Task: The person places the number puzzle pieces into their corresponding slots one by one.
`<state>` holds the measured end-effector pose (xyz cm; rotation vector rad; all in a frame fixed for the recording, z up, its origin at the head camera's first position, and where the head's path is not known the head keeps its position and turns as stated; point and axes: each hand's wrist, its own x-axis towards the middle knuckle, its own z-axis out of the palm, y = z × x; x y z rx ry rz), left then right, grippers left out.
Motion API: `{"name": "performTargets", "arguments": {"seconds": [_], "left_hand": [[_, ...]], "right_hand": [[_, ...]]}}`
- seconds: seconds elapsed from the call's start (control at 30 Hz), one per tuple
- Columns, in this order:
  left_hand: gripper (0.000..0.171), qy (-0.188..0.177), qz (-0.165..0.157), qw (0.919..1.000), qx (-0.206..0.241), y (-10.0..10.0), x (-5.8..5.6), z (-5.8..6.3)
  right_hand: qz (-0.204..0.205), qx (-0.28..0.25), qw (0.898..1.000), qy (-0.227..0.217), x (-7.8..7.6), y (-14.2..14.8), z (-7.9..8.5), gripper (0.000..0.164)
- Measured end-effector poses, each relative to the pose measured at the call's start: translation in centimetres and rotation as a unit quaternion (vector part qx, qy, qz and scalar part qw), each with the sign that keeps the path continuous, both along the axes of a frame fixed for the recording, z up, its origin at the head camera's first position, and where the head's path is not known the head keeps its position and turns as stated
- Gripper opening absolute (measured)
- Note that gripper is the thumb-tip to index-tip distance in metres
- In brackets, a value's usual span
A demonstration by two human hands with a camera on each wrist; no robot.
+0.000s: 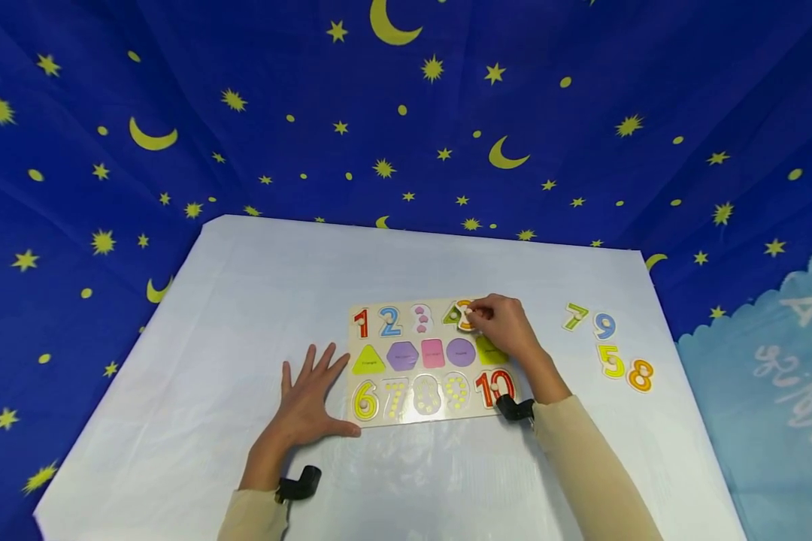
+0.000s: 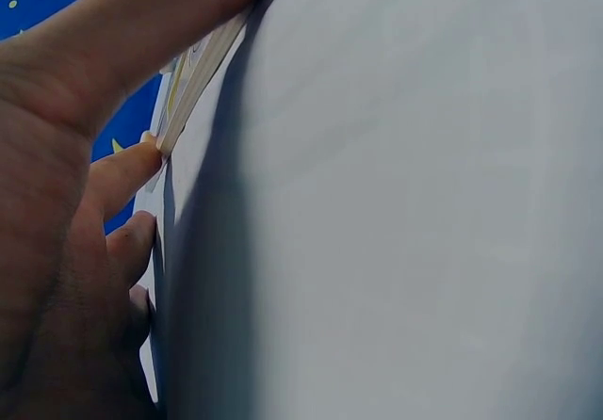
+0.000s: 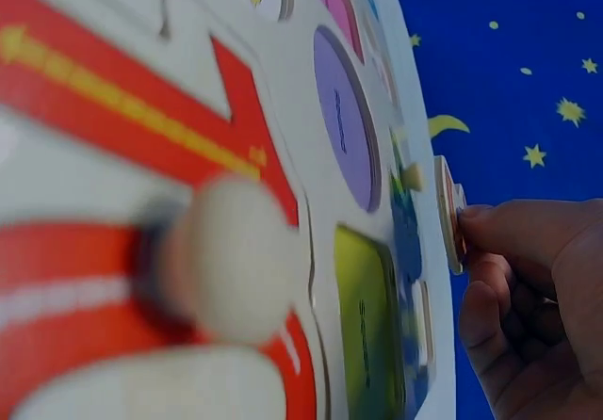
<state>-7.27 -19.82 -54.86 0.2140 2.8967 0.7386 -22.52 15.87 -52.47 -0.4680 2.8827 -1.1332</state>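
Observation:
A wooden number puzzle board (image 1: 406, 376) lies flat on the white table. My right hand (image 1: 504, 323) pinches an orange number 3 piece (image 1: 467, 315) by its knob, over the board's top row beside the green 4 (image 1: 452, 315). In the right wrist view this piece (image 3: 450, 215) is edge-on between thumb and fingers, raised off the board. My left hand (image 1: 307, 406) rests with fingers spread at the board's left side, its thumb along the lower left corner and the index finger near the left edge. The recess for 3 (image 1: 422, 319) shows pink hearts.
Seated in the board are the red 1 (image 1: 361, 323), blue 2 (image 1: 389, 321), yellow 6 (image 1: 365, 400) and red 10 (image 1: 495, 387). Loose on the table to the right lie a green 7 (image 1: 574, 316), blue 9 (image 1: 604, 325), yellow 5 (image 1: 610, 361) and orange 8 (image 1: 640, 375).

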Motion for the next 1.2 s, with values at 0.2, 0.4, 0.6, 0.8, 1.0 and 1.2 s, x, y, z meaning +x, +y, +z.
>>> {"name": "performTargets", "arguments": {"seconds": [0.2, 0.4, 0.6, 0.8, 1.0, 1.2], "left_hand": [[0.128, 0.001, 0.000, 1.0000, 0.000, 0.0, 0.0, 0.1], [0.128, -0.007, 0.005, 1.0000, -0.005, -0.1, 0.1, -0.2], [0.128, -0.005, 0.002, 1.0000, -0.005, -0.1, 0.0, -0.1], [0.128, -0.006, 0.003, 1.0000, -0.004, 0.0, 0.0, 0.0], [0.128, -0.008, 0.005, 1.0000, -0.003, 0.0, 0.1, 0.1], [0.128, -0.005, 0.003, 1.0000, -0.005, 0.1, 0.0, 0.1]], "right_hand": [[0.001, -0.003, 1.000, -0.014, -0.1, -1.1, -0.1, 0.019], [0.010, -0.014, 1.000, -0.018, -0.1, -2.0, -0.4, 0.019], [0.018, -0.024, 0.999, -0.012, 0.1, -3.2, -0.5, 0.017], [0.026, -0.028, 0.999, 0.000, 0.1, -4.5, -0.5, 0.016], [0.036, -0.024, 0.999, 0.017, 0.0, -5.5, -0.9, 0.015], [0.045, -0.018, 0.998, 0.035, -0.1, -6.5, -1.0, 0.012]]}}
